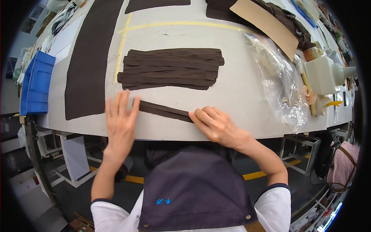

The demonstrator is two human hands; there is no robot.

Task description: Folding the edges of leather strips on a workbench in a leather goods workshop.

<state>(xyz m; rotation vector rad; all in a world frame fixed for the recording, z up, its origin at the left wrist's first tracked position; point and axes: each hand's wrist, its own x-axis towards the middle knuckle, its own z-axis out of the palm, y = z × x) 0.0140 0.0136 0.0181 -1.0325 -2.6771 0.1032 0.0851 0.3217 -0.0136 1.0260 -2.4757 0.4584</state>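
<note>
A narrow dark brown strip [165, 111], folded lengthwise or doubled, lies slantwise near the front edge of the pale tabletop. My right hand [214, 124] pinches its right end between thumb and fingers. At the strip's left end is my left hand [121, 116], slightly blurred, with fingers spread and the thumb side close to the strip; whether it touches the strip I cannot tell. Beyond both hands, a stack of similar dark brown strips [171, 69] lies roughly crosswise. To the left of my left hand runs a long, wide dark brown sheet [89, 63], flat on the table.
A blue plastic bin [37, 84] stands at the left edge. On the right lie a clear plastic bag [281, 78] and a white plastic bottle [320, 75]. A tan board [266, 27] rests on dark material at the back right. Yellow tape [185, 23] crosses the table.
</note>
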